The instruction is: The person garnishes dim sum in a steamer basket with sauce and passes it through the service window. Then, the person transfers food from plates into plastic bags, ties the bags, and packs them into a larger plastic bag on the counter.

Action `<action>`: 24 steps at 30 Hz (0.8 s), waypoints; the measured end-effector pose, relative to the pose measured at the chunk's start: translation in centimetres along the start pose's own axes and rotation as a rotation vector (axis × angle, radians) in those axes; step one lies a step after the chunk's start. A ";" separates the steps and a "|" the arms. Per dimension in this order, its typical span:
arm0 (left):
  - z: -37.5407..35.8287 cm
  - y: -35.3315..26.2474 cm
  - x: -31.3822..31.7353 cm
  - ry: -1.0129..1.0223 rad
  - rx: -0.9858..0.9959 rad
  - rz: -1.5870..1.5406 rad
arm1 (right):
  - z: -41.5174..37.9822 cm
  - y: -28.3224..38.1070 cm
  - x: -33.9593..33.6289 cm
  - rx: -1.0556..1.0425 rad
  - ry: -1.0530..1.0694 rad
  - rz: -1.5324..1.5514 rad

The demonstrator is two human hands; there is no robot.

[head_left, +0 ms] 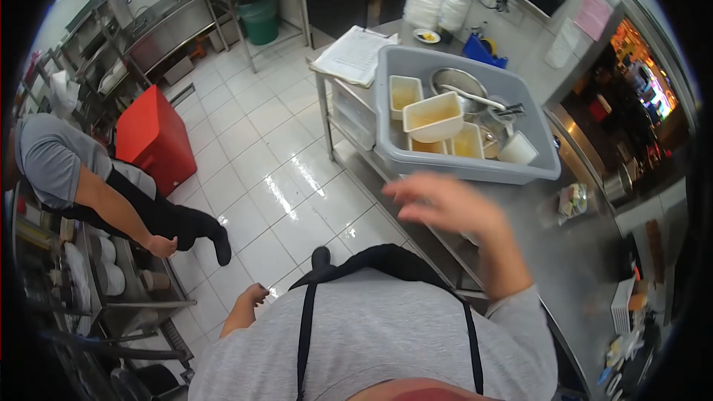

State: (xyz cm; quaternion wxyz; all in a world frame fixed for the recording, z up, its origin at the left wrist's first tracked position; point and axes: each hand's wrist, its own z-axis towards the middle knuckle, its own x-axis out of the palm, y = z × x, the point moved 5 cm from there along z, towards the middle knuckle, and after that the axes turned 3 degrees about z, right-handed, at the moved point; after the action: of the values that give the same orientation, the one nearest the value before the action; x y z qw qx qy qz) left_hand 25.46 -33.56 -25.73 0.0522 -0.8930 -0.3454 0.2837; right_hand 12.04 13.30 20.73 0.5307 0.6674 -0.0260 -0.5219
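Head view, from the left: a co-worker (89, 186) in a grey shirt leans over a rack of stacked plates (104, 267), one hand down at its edge. Beside the apron the left hand (252, 295) hangs loosely curled, holding nothing. The right hand (445, 204) is lifted, fingers spread and empty, just short of the grey bus tub (475, 167) on the steel counter (572, 252). The tub holds cream square containers with yellowish residue, a metal bowl and ladle.

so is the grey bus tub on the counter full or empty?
Partly full. The grey tub holds several cream rectangular containers, a metal bowl and a white cup, with floor space left.
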 end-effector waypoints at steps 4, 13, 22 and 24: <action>2.3 5.5 -1.2 0.028 -0.268 -0.147 | 7.6 2.0 -10.1 -0.094 -0.118 -0.306; 11.5 -4.2 -11.3 -0.088 -0.012 -0.598 | 28.6 -8.0 -31.5 0.179 -0.374 -0.604; 21.1 -14.9 -30.8 -0.075 0.083 -0.542 | 31.4 -24.2 -44.5 0.686 -0.564 -0.546; 24.9 -16.1 -33.1 -0.064 0.094 -0.517 | 31.6 -27.2 -46.6 0.784 -0.622 -0.558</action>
State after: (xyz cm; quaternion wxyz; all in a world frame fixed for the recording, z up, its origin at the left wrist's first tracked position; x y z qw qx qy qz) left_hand -17.39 -45.36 -26.28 0.1531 -0.7622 -0.5501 0.3049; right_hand -46.13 31.11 35.29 0.0532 0.6109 -0.1954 -0.7654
